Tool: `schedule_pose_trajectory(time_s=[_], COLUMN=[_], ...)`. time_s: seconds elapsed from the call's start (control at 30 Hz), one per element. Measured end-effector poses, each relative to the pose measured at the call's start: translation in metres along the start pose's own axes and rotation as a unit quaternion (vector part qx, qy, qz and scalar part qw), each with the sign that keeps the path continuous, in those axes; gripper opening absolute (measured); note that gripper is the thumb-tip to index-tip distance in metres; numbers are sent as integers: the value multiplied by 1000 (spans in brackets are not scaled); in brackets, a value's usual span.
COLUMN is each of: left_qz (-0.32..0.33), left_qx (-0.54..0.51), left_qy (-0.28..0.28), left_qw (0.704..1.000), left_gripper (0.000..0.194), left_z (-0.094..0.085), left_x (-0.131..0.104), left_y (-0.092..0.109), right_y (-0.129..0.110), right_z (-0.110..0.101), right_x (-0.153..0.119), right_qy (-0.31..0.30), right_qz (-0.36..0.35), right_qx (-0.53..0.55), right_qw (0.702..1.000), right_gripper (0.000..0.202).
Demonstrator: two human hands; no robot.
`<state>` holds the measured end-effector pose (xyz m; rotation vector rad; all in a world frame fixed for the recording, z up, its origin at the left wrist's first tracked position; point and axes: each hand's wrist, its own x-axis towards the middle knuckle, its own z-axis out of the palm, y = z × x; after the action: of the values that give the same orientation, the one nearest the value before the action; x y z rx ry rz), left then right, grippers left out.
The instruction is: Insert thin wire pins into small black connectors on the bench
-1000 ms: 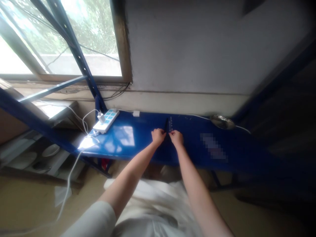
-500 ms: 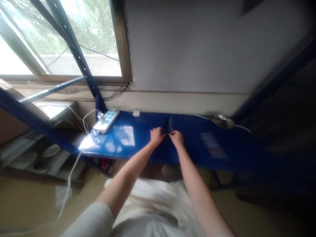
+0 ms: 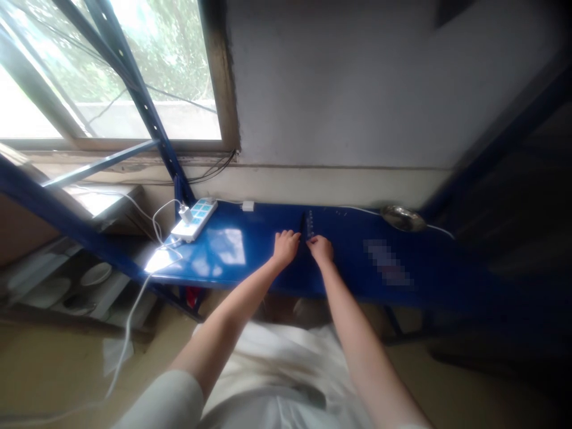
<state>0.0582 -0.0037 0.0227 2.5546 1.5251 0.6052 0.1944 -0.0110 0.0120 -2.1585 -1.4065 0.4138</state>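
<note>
apparently see-through strip (image 3: 309,227), slim, knobbly along one side

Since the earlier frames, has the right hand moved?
No, not visibly. Judged against the white block on the blue table, the right hand keeps its place at the near end of the clear strip.

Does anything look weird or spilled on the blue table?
Two things: tiny bits lie scattered near the back edge of the blue table, too small to name, and a pixelated patch hides a spot right of the right hand. Nothing looks clearly spilled.
</note>
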Motion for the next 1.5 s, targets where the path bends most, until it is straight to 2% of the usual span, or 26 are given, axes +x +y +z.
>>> schedule_pose_trajectory(time_s=[0.2, 0.33, 0.5, 0.63, 0.93, 1.3, 1.5], left_qz=[-68, -123, -89, -63, -56, -81, -62], left_qx=[-59, -133, -216, -238, -222, -229, -199], left_qy=[31, 100, 198, 232, 245, 254, 253], left_qw=[995, 978, 952, 941, 942, 936, 945], left_gripper=[15, 13, 8, 8, 5, 5, 6], left_z=[-5, -31, -73, -91, -101, -99, -100], left_x=[5, 6, 5, 0, -7, -11, -9], left_y=[-5, -12, -13, -14, -22, -22, -22], right_y=[-6, -20, -52, -71, -84, -89, -89], right_z=[-2, -13, -32, -39, -38, -34, -33], right_x=[-5, -10, -15, -21, -25, -25, -25], right_qy=[8, 46, 70, 68, 49, 28, 20], right_qz=[12, -15, -92, -145, -172, -163, -176], right_qx=[13, 45, 42, 4, -3, -24, -53], right_qw=[1000, 998, 992, 987, 984, 986, 983], right_gripper=[17, 13, 12, 8, 7, 8, 9])
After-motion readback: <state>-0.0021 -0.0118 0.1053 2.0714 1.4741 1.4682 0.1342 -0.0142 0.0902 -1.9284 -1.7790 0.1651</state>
